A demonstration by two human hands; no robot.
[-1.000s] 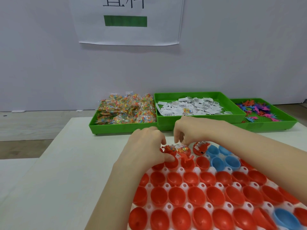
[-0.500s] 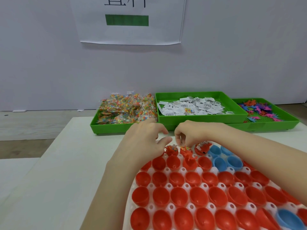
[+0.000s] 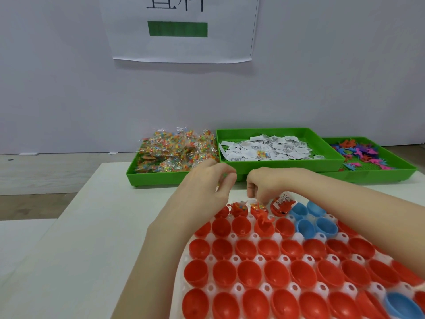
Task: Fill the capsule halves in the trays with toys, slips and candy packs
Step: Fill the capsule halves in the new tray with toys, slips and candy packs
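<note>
A white tray [image 3: 259, 259] holds rows of red capsule halves [image 3: 249, 272] and a few blue halves [image 3: 305, 226]. In its far row, three red halves are filled: one with a toy and candy [image 3: 239, 209], one with a candy pack [image 3: 258, 207], one with a slip and red toy [image 3: 281, 203]. A red toy [image 3: 264, 223] lies in a second-row half. My left hand [image 3: 207, 187] hovers over the tray's far left corner, fingers relaxed, holding nothing. My right hand [image 3: 264, 185] hangs just above the candy-filled half with its fingers curled down and nothing visible in them.
Three green trays stand at the table's far edge: candy packs [image 3: 174, 155] on the left, paper slips [image 3: 264, 150] in the middle, coloured toys [image 3: 358, 155] on the right. A wall with a paper sign [image 3: 179, 28] rises behind them. The table's left edge drops to the floor.
My left hand has lifted off the far-row capsule halves and drawn back to the left. My right hand's fingertips have risen off the candy pack, which stays in its half.
</note>
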